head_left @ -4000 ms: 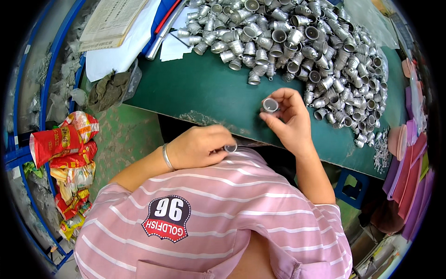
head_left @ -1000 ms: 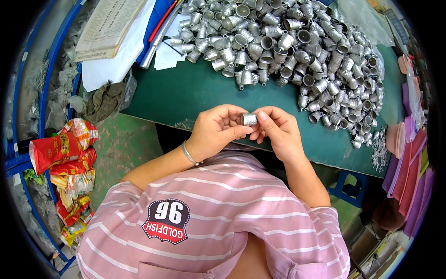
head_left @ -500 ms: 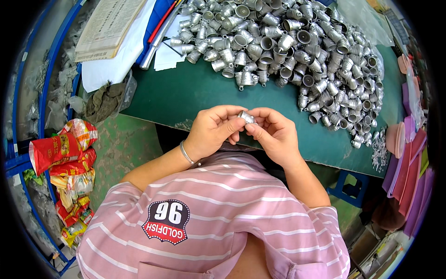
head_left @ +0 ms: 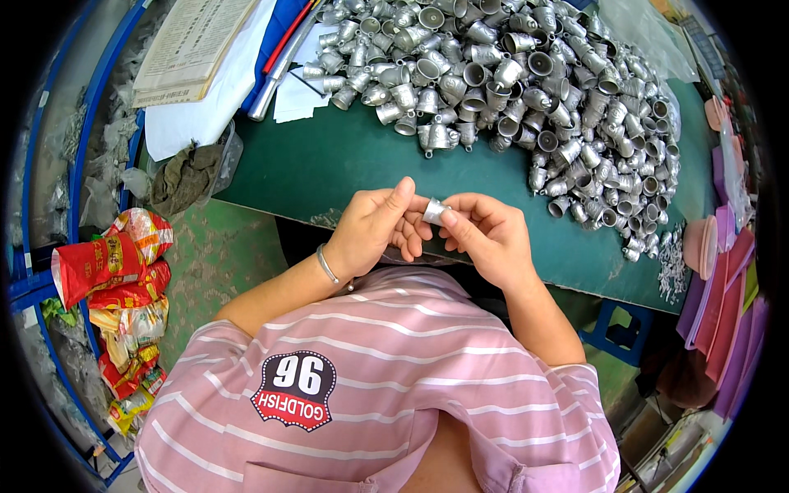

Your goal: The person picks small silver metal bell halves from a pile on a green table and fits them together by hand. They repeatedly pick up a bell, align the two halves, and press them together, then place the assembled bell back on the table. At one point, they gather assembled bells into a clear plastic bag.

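Observation:
A small silver metal bell is pinched between the thumb and fingers of my right hand, just over the near edge of the green table. My left hand is right beside it, thumb lifted away and fingers loosely curled and apart. Its index fingertip comes up against the bell's left side; whether it touches cannot be made out. Beyond my hands, a big heap of similar silver bells covers the far middle and right of the table, many with their hollow mouths showing.
Small pale metal pieces lie at the table's right corner. Papers, a red pen and a metal rod are at the far left. A grey cloth sits in a clear tub. Bright snack bags hang by the blue rack.
My left thumb has come off the bell and lifted upward, and the left fingers have loosened. The bell has tilted and stays in my right hand.

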The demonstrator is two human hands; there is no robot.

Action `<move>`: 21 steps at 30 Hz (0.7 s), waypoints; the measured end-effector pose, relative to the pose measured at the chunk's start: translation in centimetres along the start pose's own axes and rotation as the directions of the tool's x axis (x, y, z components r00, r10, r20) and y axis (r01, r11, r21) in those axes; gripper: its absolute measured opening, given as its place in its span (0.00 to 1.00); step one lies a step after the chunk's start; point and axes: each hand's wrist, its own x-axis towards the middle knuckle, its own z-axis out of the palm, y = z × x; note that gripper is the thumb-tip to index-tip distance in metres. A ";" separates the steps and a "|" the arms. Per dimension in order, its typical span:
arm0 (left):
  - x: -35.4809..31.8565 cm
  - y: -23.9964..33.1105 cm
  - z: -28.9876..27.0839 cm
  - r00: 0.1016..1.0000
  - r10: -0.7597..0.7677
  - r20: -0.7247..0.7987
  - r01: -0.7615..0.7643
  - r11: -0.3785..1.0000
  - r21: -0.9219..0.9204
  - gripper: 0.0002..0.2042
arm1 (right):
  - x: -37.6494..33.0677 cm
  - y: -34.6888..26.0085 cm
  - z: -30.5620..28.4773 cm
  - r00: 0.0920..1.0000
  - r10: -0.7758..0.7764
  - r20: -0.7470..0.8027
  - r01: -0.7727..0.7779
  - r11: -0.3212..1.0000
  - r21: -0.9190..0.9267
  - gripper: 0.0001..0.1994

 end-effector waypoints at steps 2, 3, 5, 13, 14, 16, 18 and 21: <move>-0.1 0.2 0.0 1.000 -0.024 0.003 0.024 0.999 0.027 0.29 | 0.0 -0.4 -0.2 0.998 0.066 0.022 -0.068 0.996 0.065 0.09; -0.1 0.2 0.0 1.000 -0.026 0.003 0.026 1.000 0.011 0.28 | 0.0 -0.4 -0.2 0.997 0.072 0.028 -0.074 0.995 0.072 0.09; -0.2 0.1 0.0 1.000 -0.031 0.003 0.031 0.999 -0.020 0.25 | 0.0 -0.4 -0.3 0.996 0.085 0.040 -0.088 0.992 0.088 0.09; 0.1 -0.6 0.0 0.948 0.318 0.020 -0.319 0.944 0.082 0.17 | 0.5 0.7 -0.4 0.965 -0.258 0.038 0.260 0.963 -0.072 0.11; 0.1 -0.7 0.1 0.932 0.362 0.015 -0.362 0.931 0.053 0.20 | 0.5 1.0 -0.7 0.981 -0.191 0.042 0.192 0.981 -0.030 0.11; 0.0 -0.8 0.1 0.893 0.448 0.038 -0.446 0.874 0.190 0.24 | 0.6 1.1 -0.9 0.960 -0.259 0.109 0.260 0.966 0.003 0.13; 0.0 -0.8 0.2 0.845 0.531 0.069 -0.526 0.801 0.285 0.26 | 0.7 1.1 -0.7 0.946 -0.304 0.109 0.288 0.947 0.144 0.13; -0.2 -0.9 0.4 0.765 0.633 0.122 -0.626 0.685 0.373 0.27 | 0.9 1.1 -0.7 0.898 -0.416 0.146 0.398 0.907 0.135 0.11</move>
